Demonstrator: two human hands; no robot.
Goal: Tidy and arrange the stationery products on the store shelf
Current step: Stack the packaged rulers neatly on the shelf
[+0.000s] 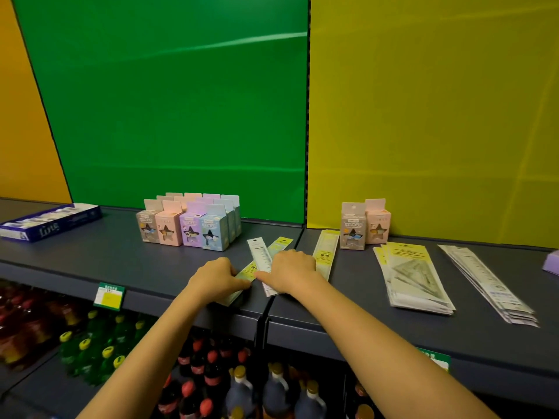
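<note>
Left grip: left hand point(216, 276) clamped round the near end of the yellow-label ruler pack point(279, 244).
Right grip: right hand point(292, 269) closed across the white ruler pack point(258, 249).
Why: the packs lie crossed at the shelf front, and the hands are probably squaring them together.
Surface: dark grey shelf point(121, 255), with star-window boxes point(187, 228) behind.
Room: green back panel point(169, 101).

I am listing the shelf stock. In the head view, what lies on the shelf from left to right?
In order: blue box → grouped cartons → held rulers → yellow ruler → two cartons → set-square packs → long ruler packs → purple item.
</note>
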